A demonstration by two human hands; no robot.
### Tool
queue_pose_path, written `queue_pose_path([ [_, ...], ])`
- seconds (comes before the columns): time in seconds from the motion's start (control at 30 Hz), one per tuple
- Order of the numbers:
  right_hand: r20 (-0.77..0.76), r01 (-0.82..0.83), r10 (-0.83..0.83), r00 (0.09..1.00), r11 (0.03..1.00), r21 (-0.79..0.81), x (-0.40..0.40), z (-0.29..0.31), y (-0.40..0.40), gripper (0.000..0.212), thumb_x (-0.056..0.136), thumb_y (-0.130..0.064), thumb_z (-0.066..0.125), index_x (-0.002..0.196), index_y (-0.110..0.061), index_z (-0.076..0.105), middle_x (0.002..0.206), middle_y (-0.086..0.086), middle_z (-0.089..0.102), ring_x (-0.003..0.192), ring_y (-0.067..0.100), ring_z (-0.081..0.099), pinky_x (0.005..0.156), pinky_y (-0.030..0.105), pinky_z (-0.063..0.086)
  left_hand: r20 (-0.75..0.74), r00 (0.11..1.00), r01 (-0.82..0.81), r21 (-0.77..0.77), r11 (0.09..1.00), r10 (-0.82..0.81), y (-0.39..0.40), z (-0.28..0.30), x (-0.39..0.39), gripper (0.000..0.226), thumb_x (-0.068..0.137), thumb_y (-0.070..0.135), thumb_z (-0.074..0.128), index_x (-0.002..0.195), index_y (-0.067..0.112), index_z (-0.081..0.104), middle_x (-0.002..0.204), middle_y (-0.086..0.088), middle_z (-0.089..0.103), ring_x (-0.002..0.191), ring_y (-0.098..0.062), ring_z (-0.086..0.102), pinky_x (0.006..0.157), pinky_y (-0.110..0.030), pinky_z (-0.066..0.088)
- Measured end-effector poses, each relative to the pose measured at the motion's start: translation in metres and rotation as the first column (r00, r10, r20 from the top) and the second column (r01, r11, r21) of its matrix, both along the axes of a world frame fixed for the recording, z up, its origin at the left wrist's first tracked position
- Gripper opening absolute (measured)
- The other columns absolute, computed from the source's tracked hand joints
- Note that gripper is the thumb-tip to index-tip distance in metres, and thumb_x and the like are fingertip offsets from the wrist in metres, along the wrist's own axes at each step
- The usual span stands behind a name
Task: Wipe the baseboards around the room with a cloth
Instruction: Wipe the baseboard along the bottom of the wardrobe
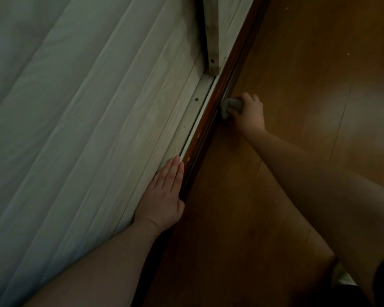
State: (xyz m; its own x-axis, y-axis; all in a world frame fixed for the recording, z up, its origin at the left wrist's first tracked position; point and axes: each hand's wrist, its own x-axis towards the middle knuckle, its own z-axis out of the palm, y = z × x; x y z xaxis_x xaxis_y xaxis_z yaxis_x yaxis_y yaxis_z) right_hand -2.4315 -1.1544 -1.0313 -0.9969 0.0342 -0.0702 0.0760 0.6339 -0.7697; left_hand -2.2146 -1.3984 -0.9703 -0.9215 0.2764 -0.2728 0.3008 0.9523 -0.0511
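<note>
The cloth [231, 107], a small grey wad, sits pressed against the dark baseboard [205, 140] where it meets the floor [297, 107]. The right hand [248, 114] has its grip curled round the cloth. Nearer along the baseboard, the left hand [164, 191] lies flat, fingers straight and together, on the white panel [142, 129] above. Best, I'd say, to keep firm pressure and run long strokes along the groove.

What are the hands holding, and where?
The right hand grips a bunched grey cloth against the baseboard. The left hand holds nothing.
</note>
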Motion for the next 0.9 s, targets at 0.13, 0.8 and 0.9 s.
queue_pose_path([
  [0.13, -0.032, -0.063, 0.06, 0.998, 0.993, -0.1, 0.046, 0.0, -0.006, 0.037, 0.089, -0.03, 0.067, 0.121, -0.034, 0.049, 0.117, -0.012, 0.046, 0.115, 0.011, 0.047, 0.095, 0.029, 0.043, 0.009, 1.0, 0.001, 0.003, 1.0, -0.001, -0.001, 0.0, 0.001, 0.084, 0.087, 0.037, 0.032, 0.156, 0.003, 0.0, 0.166, -0.015, -0.005, 0.154, -0.026, -0.003, 0.123, -0.041, 0.009],
  [0.8, -0.086, -0.269, 0.264, 0.961, 0.961, -0.063, 0.129, 0.007, -0.051, 0.039, 0.084, -0.018, 0.07, 0.12, -0.03, 0.059, 0.118, -0.013, 0.042, 0.114, 0.004, 0.033, 0.096, 0.027, 0.034, 0.012, 1.0, -0.014, 0.005, 1.0, 0.014, 0.001, 0.003, 0.0, 0.087, 0.093, 0.04, 0.033, 0.152, 0.009, -0.023, 0.161, -0.01, -0.027, 0.148, -0.02, -0.027, 0.118, -0.034, -0.017],
  [0.9, -0.064, -0.221, 0.217, 0.974, 0.973, -0.07, 0.081, 0.013, -0.036, 0.035, 0.086, -0.02, 0.068, 0.114, -0.037, 0.056, 0.118, -0.017, 0.038, 0.117, 0.007, 0.035, 0.101, 0.032, 0.037, 0.007, 1.0, -0.001, -0.005, 1.0, 0.001, 0.0, 0.002, 0.0, 0.086, 0.094, 0.039, 0.033, 0.151, 0.007, -0.023, 0.162, -0.012, -0.026, 0.149, -0.022, -0.026, 0.12, -0.036, -0.016],
])
